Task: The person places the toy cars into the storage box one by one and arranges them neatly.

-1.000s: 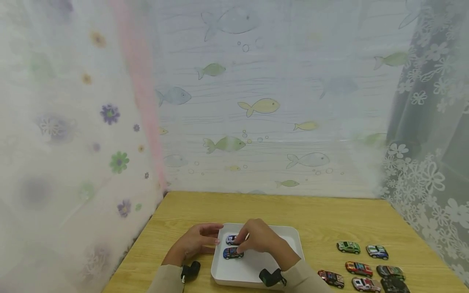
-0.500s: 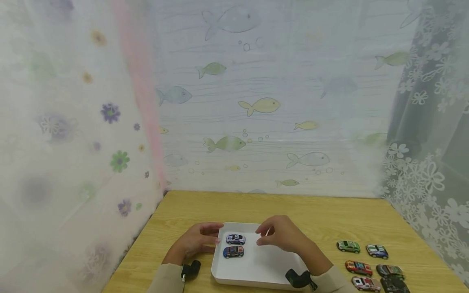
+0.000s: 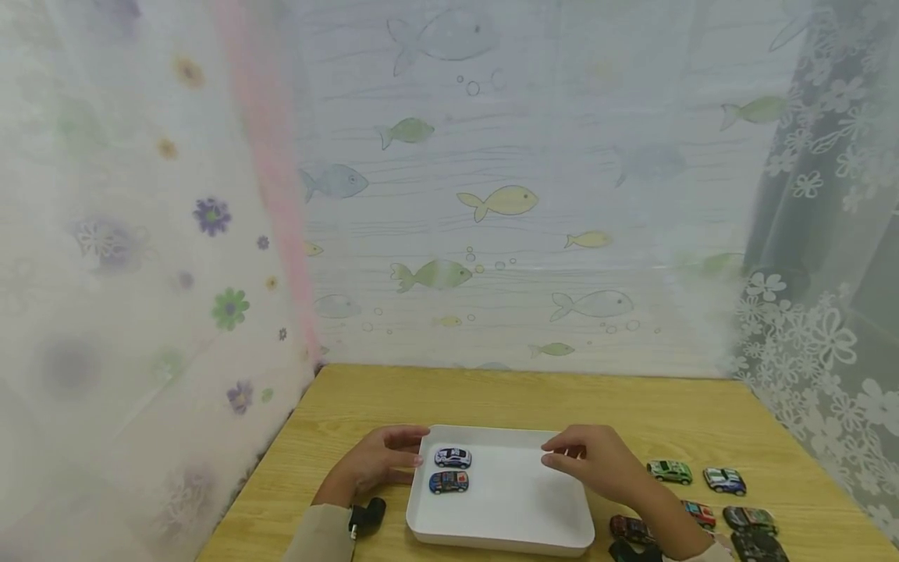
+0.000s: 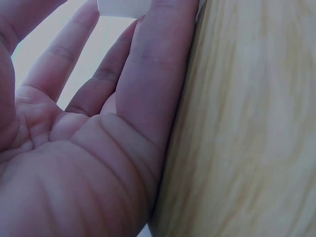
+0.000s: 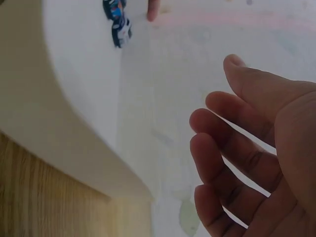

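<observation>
A white tray (image 3: 513, 503) lies on the wooden table, holding two toy cars side by side at its left. The farther one is a white and purple toy car (image 3: 453, 457); the nearer is a blue and orange toy car (image 3: 448, 481). My left hand (image 3: 374, 464) rests at the tray's left edge with its fingers extended, and in the left wrist view its side lies along the table. Over the tray's right edge hovers my right hand (image 3: 600, 466), fingers loosely bent, with nothing in it in the right wrist view (image 5: 256, 153).
Right of the tray sit a green toy car (image 3: 669, 471), a white and blue one, a red toy car (image 3: 700, 513) partly behind my right forearm, a dark red toy car (image 3: 630, 529) and several dark ones. Patterned curtains (image 3: 506, 312) border the table (image 3: 534, 398).
My right hand has let go of the blue and orange toy car in the tray and moved right, to the tray's right edge. The left hand has stayed put.
</observation>
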`<control>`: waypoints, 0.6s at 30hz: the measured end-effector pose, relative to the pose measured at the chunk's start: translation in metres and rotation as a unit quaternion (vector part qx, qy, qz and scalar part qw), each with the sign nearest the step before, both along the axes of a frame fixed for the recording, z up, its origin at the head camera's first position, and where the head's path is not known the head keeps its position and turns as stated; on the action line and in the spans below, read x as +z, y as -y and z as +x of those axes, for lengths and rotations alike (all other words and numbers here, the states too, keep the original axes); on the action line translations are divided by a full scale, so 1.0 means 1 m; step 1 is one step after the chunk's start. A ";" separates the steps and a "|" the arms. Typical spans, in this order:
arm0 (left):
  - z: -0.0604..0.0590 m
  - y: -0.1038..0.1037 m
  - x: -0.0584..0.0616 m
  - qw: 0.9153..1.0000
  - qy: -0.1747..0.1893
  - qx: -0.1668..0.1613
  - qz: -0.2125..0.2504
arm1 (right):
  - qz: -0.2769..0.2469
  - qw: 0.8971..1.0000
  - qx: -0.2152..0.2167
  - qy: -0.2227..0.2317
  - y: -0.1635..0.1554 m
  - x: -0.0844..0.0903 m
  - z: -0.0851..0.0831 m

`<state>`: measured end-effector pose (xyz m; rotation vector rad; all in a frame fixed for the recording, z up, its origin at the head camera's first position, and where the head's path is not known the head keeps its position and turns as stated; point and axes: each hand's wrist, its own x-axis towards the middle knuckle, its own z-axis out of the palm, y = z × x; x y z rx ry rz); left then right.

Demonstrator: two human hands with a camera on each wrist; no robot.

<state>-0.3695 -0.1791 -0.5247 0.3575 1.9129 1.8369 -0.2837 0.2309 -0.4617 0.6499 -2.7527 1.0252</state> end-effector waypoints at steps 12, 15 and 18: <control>0.001 -0.001 0.000 1.000 -0.003 0.004 -0.008 | 0.008 1.000 0.004 -0.010 -0.052 -0.010 0.023; 0.000 -0.001 0.000 1.000 -0.002 0.003 -0.008 | 0.011 1.000 0.009 -0.015 -0.062 -0.013 0.028; -0.001 -0.001 -0.001 1.000 -0.002 0.003 -0.008 | 0.006 1.000 0.019 -0.009 -0.072 -0.017 0.031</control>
